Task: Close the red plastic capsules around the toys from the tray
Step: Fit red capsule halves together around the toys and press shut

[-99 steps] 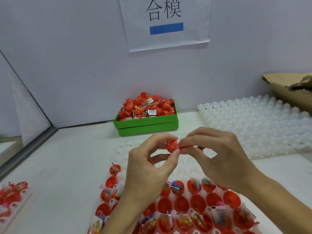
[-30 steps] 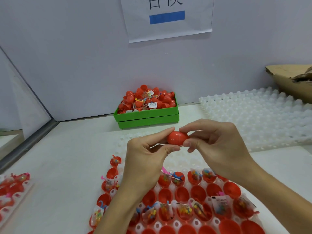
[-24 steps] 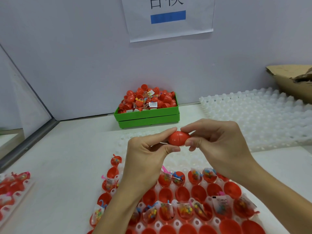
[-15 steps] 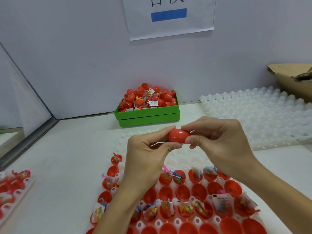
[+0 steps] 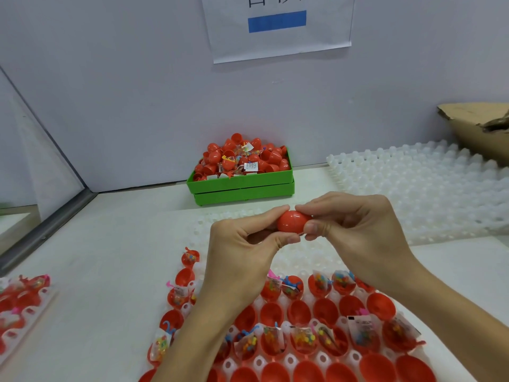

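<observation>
Left hand (image 5: 242,244) in middle of frame, thumb and pointer finger curled, pinching left end of red capsule (image 5: 292,221). Right hand (image 5: 358,230) just right of it, fingers bent, pinching right end. Fingertips of both hands nearly touching. Both forearms bare, coming up from bottom edge, left near bottom middle, right from lower right corner.

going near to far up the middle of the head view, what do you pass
white tray of open red capsule halves and bagged toys → red capsule pinched between left hand and right hand → green bin heaped with capsules → paper sign on the wall
</observation>
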Demonstrator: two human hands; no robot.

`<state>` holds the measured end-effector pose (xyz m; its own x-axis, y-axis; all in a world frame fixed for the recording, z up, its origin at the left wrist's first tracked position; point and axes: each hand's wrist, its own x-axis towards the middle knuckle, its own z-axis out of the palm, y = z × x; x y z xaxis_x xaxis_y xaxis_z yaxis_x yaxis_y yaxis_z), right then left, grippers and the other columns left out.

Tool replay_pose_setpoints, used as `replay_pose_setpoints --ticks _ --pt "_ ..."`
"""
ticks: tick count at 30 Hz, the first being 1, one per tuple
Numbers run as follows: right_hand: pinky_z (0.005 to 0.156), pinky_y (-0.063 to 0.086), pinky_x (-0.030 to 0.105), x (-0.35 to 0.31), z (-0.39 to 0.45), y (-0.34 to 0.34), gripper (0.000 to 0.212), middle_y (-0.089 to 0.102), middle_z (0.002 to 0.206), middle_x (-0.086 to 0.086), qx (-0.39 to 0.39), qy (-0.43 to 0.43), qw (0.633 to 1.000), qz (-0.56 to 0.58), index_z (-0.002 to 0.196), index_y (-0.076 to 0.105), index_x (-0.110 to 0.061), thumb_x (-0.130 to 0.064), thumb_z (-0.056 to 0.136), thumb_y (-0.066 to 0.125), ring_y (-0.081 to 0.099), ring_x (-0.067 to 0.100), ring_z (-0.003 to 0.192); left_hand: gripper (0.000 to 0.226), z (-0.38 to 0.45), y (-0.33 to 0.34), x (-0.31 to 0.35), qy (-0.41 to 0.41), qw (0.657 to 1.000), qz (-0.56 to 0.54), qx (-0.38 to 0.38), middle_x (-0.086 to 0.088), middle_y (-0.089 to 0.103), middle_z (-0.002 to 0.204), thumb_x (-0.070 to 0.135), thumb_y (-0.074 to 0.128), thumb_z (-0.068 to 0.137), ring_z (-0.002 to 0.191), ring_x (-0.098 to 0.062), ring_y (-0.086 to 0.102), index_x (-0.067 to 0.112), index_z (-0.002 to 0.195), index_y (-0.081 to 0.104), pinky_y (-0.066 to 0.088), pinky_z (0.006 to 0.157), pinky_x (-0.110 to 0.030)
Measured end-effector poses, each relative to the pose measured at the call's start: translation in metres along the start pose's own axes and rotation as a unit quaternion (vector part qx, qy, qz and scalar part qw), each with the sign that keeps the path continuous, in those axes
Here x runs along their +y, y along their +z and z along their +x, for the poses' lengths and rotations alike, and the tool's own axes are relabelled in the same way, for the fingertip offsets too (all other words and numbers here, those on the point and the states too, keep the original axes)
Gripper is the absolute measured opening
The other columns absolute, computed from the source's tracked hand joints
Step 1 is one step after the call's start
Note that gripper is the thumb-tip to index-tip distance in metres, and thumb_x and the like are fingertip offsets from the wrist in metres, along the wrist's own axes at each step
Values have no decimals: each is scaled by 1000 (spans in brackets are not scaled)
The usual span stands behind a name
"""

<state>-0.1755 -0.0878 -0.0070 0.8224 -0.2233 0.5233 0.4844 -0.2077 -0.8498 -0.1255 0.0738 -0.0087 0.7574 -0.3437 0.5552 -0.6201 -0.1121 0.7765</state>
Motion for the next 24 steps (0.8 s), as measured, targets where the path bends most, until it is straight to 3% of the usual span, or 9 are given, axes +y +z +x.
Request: replay_pose_setpoints --ticks 5,8,10,12,15,18,20,22,24 --pt "77 59 22 0 -2 4 25 78 91 -1 -34 69 997 17 101 76 -13 5 86 68 75 16 86 34 -2 4 -2 68 993 87 40 11 75 93 11 83 72 81 -1 70 16 105 76 56 78 -18" --pt "83 59 28 -1 -7 10 23 78 92 -3 -47 75 995 -44 107 76 -12 -10 84 74 74 10 88 27 -3 9 -4 169 962 211 44 3 75 88 17 78 76 76 -5 61 10 101 77 52 71 -20" --pt "79 60 29 1 -8 13 24 78 87 -1 -26 83 995 -50 107 75 -8 -7 83 74 75 11 84 28 -4 11 -5 196 945 257 46 0 73 88 17 78 73 77 -5 55 8 99 77 49 70 -18" --pt "74 60 24 3 -7 12 30 78 87 1 -7 105 994 -21 113 73 -4 0 83 73 75 10 82 31 -3 10 -4 158 966 203 27 4 70 91 20 83 69 81 -4 58 14 99 77 50 72 -16" --pt "85 57 23 3 -4 8 38 77 97 -2 -14 109 994 4 118 69 -9 2 82 73 73 7 92 41 3 0 2 0 999 -36 -17 11 67 104 32 86 61 100 -8 65 31 101 74 55 79 -19" --pt "89 56 23 -2 -2 2 38 77 99 -2 -36 106 992 59 111 70 -14 0 76 75 73 9 95 56 7 -9 1 -84 986 -129 -57 11 65 127 38 79 62 119 0 59 34 117 67 52 82 -13" --pt "84 56 20 -4 -2 1 33 78 97 -3 -64 80 992 76 104 72 -16 -8 73 73 73 11 94 64 7 -12 -1 -116 977 -155 -86 9 66 127 40 77 64 119 2 58 31 126 63 51 81 -11" --pt "82 55 19 -5 -2 0 34 77 99 -1 -76 61 991 92 105 73 -13 -11 71 72 73 14 96 58 7 -11 -3 -122 973 -157 -117 9 68 124 40 74 72 119 -4 61 27 128 63 53 88 -18" --pt "85 55 21 -6 -2 1 35 77 102 1 -79 47 991 94 108 73 -11 -10 73 70 72 15 100 45 5 -7 -3 -122 960 -202 -148 -1 71 120 36 69 81 117 -17 64 20 124 68 55 94 -33"
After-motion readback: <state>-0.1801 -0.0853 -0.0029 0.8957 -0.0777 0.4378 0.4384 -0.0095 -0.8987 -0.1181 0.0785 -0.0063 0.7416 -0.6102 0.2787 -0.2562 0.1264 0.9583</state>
